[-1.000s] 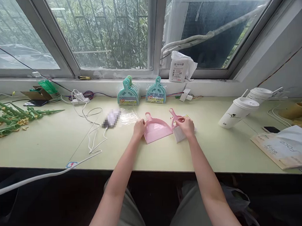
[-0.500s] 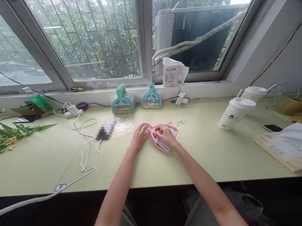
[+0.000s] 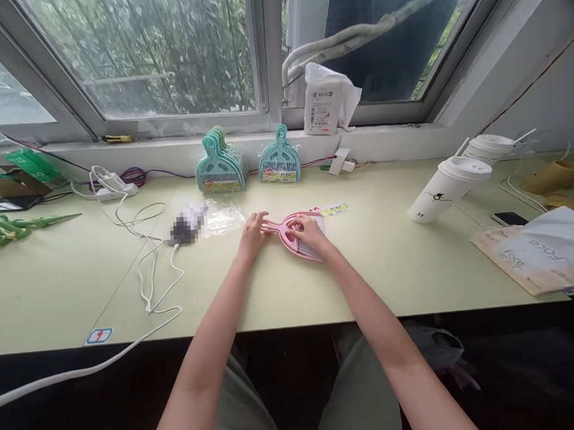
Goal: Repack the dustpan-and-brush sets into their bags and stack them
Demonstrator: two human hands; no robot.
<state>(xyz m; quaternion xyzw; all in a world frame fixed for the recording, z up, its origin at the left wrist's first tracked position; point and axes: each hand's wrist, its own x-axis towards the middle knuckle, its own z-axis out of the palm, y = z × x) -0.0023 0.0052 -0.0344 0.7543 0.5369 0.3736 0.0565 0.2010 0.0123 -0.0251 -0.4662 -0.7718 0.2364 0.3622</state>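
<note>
A pink mini dustpan (image 3: 288, 240) lies on the table with its handle toward the left, and a pink brush with pale bristles (image 3: 310, 249) is set in it. My right hand (image 3: 309, 232) is over the set, fingers curled on the brush at the handle openings. At the handle's end is my left hand (image 3: 254, 237), its fingers apart and raised, the thumb side close to the handle; whether it touches is hard to see. A yellow label card (image 3: 334, 209) lies just beyond the dustpan. To the left is a clear plastic bag (image 3: 223, 218).
Wrapped green dustpan sets (image 3: 221, 164) and a single one (image 3: 281, 158) stand against the sill. White cups (image 3: 445, 192) and a paper bag (image 3: 536, 255) are at the right. White cables (image 3: 149, 278) cross the left side, near a power strip (image 3: 117, 189).
The dustpan set has turned so its handle points more directly left. My left hand has loosened from the handle end, fingers lifting. My view has tilted downward.
</note>
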